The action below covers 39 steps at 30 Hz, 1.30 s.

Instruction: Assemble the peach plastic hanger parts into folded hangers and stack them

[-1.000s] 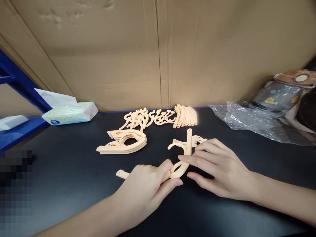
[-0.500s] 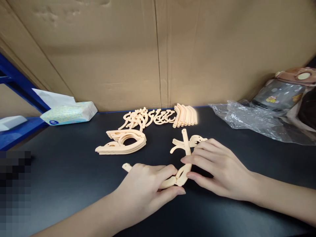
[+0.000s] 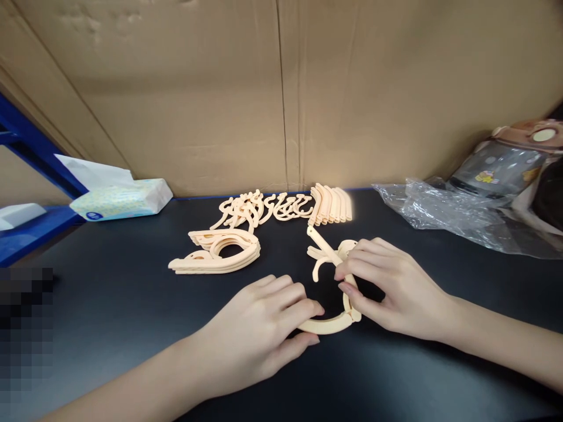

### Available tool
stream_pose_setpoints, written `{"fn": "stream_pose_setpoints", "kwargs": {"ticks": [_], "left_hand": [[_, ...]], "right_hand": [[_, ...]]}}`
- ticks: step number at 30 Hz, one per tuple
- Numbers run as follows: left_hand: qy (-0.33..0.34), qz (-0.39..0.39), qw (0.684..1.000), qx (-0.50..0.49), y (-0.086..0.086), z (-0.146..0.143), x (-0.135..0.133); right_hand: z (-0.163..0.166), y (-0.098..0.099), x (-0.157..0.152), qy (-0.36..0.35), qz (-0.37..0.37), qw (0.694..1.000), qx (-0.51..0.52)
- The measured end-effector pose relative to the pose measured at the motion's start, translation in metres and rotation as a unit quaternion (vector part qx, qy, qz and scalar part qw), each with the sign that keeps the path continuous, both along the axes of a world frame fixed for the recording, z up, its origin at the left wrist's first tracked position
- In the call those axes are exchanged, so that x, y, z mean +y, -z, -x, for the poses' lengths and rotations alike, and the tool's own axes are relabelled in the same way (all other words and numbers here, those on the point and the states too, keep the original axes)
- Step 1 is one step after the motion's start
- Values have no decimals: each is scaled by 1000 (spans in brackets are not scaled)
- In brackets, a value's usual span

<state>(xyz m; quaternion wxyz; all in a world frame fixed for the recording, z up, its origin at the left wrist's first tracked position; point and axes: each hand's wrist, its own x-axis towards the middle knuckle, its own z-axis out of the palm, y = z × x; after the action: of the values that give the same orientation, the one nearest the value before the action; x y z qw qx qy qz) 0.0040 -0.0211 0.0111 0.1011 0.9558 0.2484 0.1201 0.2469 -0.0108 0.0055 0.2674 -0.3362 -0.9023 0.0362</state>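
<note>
My left hand and my right hand both grip a beige plastic folding hanger. Its curved arm runs out between my left thumb and fingers, the rest of it hidden under that hand. On the other side, my right thumb and fingers pinch the second arm, which slants up and to the left. The joint of the two arms lies below my right fingertips. Just behind my right hand are more beige pieces, partly covered. Left of these rests a stack of folded hangers.
At the back of the black table lie a heap of hanger hooks and a row of curved hanger arms. A tissue pack sits back left. Clear plastic wrap and a bottle stand right, before a cardboard wall.
The hanger's joint has shifted right, and the arm in my right hand has tipped left. My left hand has turned slightly, and more of the curved arm shows beyond its fingers.
</note>
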Motion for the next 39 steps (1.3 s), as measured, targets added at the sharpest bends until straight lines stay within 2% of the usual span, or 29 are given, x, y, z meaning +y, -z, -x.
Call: {"fn": "stream_pose_setpoints", "kwargs": {"ticks": [8, 14, 18, 23, 27, 35, 39], "left_hand": [[-46, -26, 998, -38, 7, 2, 6], [-85, -21, 994, -59, 9, 5, 10], [-87, -18, 993, -71, 10, 5, 11], [-84, -11, 992, -92, 11, 2, 10], [-102, 9, 990, -100, 11, 2, 9], [-107, -4, 990, -87, 9, 4, 10], [-119, 19, 987, -101, 10, 3, 11]], "right_hand": [[-3, 2, 2, -7, 14, 999, -37], [-4, 4, 3, 14, -41, 996, -75], [-4, 4, 3, 37, -69, 992, -94], [-4, 3, 3, 32, -85, 991, -103], [-5, 4, 4, 31, -84, 991, -99], [-6, 6, 4, 38, -42, 990, -126], [-8, 5, 6, 38, -31, 990, -129]]}}
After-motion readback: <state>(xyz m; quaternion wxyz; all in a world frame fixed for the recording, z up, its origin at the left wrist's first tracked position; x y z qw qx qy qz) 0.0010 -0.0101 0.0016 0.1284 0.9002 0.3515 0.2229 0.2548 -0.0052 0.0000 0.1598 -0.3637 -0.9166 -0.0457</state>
